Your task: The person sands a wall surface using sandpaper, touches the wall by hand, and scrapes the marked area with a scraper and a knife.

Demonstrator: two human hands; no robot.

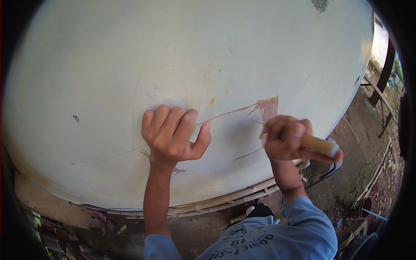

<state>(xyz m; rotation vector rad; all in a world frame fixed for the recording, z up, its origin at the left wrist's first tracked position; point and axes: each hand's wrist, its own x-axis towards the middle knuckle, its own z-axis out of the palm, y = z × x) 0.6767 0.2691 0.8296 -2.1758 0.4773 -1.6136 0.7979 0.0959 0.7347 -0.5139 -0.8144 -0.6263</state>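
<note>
A broad, pale, curved surface [99,78] fills most of the view. My left hand [171,134] rests on it, fingers bent and thumb held apart, with no object showing in it. To the right, my right hand [284,136] is wrapped round a wooden-handled tool [320,145]. The handle's butt sticks out toward the lower right and looks slightly blurred; the working end is mostly hidden by my fingers. Just above the right hand is a reddish-brown patch [270,107] where the pale coating is gone. A thin scored line [232,112] runs from that patch toward my left thumb.
Bamboo strips [225,199] run along the surface's lower edge. At the right, a brown bucket [364,208] stands on the dirt ground [333,186]. A wooden frame [381,99] stands farther back. Small chips and stains mark the pale surface.
</note>
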